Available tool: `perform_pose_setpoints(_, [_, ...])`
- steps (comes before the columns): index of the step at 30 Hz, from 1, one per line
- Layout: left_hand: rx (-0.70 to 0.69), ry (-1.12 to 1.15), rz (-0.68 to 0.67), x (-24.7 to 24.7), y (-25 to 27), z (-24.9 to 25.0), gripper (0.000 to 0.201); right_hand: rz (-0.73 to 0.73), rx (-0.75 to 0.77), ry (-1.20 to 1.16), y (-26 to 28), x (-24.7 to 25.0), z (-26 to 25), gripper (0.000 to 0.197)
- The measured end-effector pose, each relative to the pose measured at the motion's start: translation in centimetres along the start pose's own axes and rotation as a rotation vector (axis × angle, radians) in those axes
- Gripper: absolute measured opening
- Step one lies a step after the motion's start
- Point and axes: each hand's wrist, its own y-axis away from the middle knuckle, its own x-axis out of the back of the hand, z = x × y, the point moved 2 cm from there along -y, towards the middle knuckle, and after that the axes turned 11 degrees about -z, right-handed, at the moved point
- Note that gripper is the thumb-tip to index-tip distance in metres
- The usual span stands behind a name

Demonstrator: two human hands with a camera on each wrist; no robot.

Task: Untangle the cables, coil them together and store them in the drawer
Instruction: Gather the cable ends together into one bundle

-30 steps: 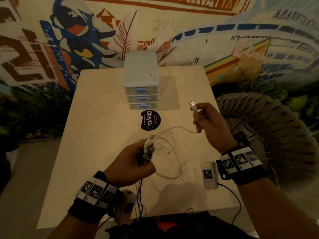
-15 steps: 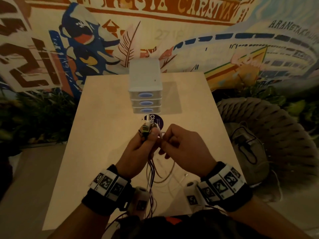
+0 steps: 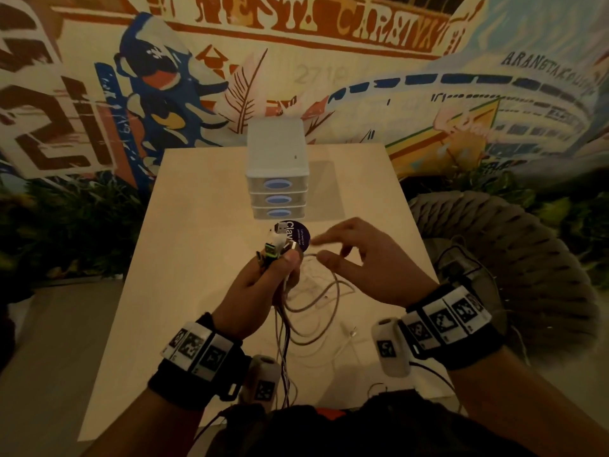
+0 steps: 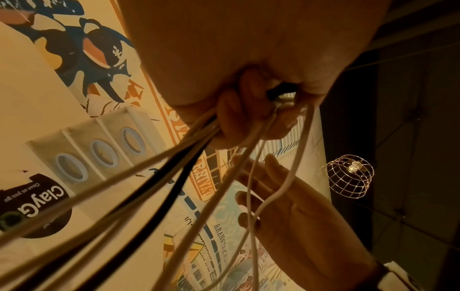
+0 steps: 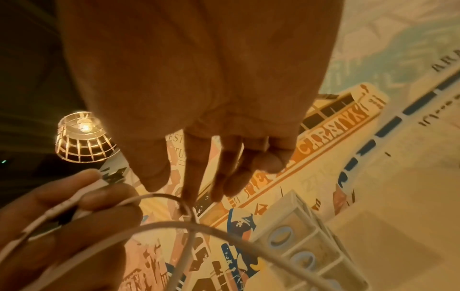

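My left hand (image 3: pixel 263 282) grips a bundle of cable ends, with white and green plugs (image 3: pixel 275 244) sticking up above the fist. White, grey and black cables (image 3: pixel 313 301) hang down from it in loops onto the table (image 3: pixel 197 225). In the left wrist view the curled fingers (image 4: pixel 239 110) clamp the cables (image 4: pixel 174 167). My right hand (image 3: pixel 369 265) hovers just right of the bundle with fingers spread and holds nothing; in the right wrist view its fingers (image 5: pixel 199 169) are straight above a white cable loop (image 5: pixel 189 226). The white three-drawer unit (image 3: pixel 278 179) stands behind, all drawers closed.
A round dark sticker (image 3: pixel 298 234) lies on the table in front of the drawers. A thick woven rope seat (image 3: pixel 514 252) with a dark cable on it stands to the right of the table. A painted wall is behind, plants at the left.
My right hand brought the white plug to the left hand's bundle, then let go and drew back to the right with fingers spread. The left hand rose slightly and keeps all the plugs.
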Motion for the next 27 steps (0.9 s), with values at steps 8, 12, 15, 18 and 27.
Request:
perform_pose_setpoints(8, [0.019,-0.136,0.038,0.7,-0.1,-0.3,0.041,0.003,-0.019,-0.292,0.3,-0.6,1.0,0.017])
perform_pose_setpoints(12, [-0.020,-0.045,0.165,0.5,-0.3,0.2,0.044,0.294,-0.095,-0.316,1.2,1.2,4.3,0.024])
perform_pose_setpoints(15, [-0.068,-0.087,0.200,0.8,-0.2,0.9,0.055,0.427,-0.242,-0.335,3.1,1.9,7.6,0.020])
perform_pose_setpoints(18, [-0.084,-0.150,0.274,1.7,0.0,1.1,0.058,0.430,-0.404,-0.228,5.7,1.7,11.2,0.024])
perform_pose_setpoints(27, [-0.210,0.132,0.330,3.9,0.3,2.2,0.029,-0.019,-0.759,-0.199,15.9,-2.7,18.1,0.030])
